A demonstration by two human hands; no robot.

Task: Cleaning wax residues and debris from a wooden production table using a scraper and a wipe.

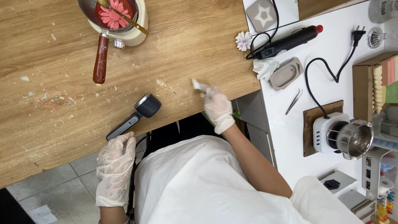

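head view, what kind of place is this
Probably a home craft bench for candle or wax work: a small pot of red wax with a flower in it, a hot plate with a metal cup, and a glue gun.

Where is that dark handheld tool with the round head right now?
The dark handheld tool lies on the wooden table near its front edge, its handle end by the gloved left hand.

A broad stretch of bare wooden tabletop [49,103] lies open across the left and centre of the frame, with only small crumbs of debris on it. At the upper centre, a small pan with a brown handle [100,58] on its warmer blocks the way, and a dark handheld tool [134,116] lies near the table's lower edge. The white counter [286,132] on the right is crowded with a black heat tool [290,40], cords, tweezers [293,101] and a hot plate with a metal pot [356,139], leaving only narrow gaps between them.
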